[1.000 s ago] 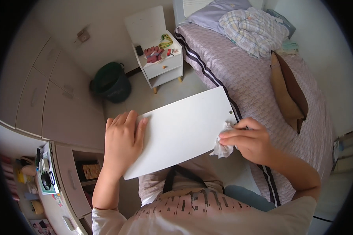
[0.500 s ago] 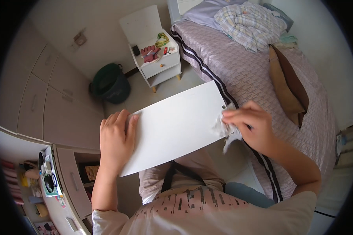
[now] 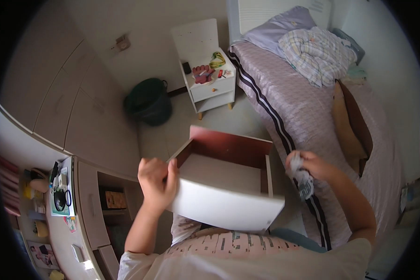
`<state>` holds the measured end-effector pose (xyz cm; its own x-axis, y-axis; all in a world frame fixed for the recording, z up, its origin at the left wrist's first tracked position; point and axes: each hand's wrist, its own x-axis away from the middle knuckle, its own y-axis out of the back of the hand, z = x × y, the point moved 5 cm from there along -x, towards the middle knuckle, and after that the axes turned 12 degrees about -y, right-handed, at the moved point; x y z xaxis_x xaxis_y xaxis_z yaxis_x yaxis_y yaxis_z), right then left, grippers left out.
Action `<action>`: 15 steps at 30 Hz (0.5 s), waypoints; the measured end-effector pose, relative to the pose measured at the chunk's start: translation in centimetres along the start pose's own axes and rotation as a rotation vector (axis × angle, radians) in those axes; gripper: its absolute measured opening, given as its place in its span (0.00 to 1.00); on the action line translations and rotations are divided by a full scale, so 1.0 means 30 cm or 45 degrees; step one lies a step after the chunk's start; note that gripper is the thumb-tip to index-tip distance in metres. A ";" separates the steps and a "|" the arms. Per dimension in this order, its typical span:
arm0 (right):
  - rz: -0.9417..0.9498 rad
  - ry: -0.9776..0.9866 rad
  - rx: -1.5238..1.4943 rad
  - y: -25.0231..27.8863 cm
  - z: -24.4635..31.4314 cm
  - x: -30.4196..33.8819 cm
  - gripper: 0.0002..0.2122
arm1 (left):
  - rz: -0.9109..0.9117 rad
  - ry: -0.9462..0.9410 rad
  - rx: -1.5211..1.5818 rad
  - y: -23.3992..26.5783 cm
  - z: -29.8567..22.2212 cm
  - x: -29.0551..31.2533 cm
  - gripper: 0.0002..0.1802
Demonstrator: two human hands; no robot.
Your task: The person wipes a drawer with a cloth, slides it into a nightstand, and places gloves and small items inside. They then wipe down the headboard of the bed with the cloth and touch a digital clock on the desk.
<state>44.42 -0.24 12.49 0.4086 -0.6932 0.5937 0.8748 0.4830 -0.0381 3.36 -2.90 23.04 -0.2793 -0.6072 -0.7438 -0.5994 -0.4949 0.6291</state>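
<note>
A drawer [image 3: 226, 205] hangs over my lap, with a smooth white front panel towards me. Its hollow inside shows a pale bottom and a reddish-brown far wall. My left hand [image 3: 158, 184] is closed around the drawer's left end, thumb up along the panel's edge. Off to the right of the drawer and apart from it, my right hand [image 3: 315, 165] holds a crumpled whitish cloth [image 3: 304, 182] that dangles from the fingers. Whether it is fabric or tissue I cannot tell for sure. The left hand's fingertips are partly hidden.
Ahead stands a small white nightstand [image 3: 213, 95] with pink gloves [image 3: 203, 74] on top. Left of it is a dark green bucket [image 3: 149, 105]. A bed [image 3: 275, 86] bearing a brown paper bag [image 3: 347, 126] fills the right. Cabinets [image 3: 98, 121] and a cluttered desk [image 3: 60, 235] line the left.
The drawer has tipped, so its inside now shows instead of only the flat white panel. My right hand has drawn the cloth off the panel, to the right and down.
</note>
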 end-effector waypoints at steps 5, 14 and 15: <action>-0.291 0.020 -0.554 0.156 -0.074 -0.292 0.17 | -0.365 -0.294 0.093 0.012 0.032 0.063 0.19; -0.165 -0.455 0.552 0.032 0.330 -0.491 0.34 | -0.459 -0.370 0.343 -0.127 0.314 -0.059 0.17; -0.323 -0.593 0.639 0.050 0.330 -0.545 0.33 | -0.459 -0.361 0.343 -0.160 0.368 -0.073 0.17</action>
<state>36.48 17.12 10.70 -0.0418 -0.5707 0.8201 0.6575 0.6023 0.4526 -1.43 7.66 19.16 -0.1893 -0.2175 -0.9575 -0.8559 -0.4414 0.2695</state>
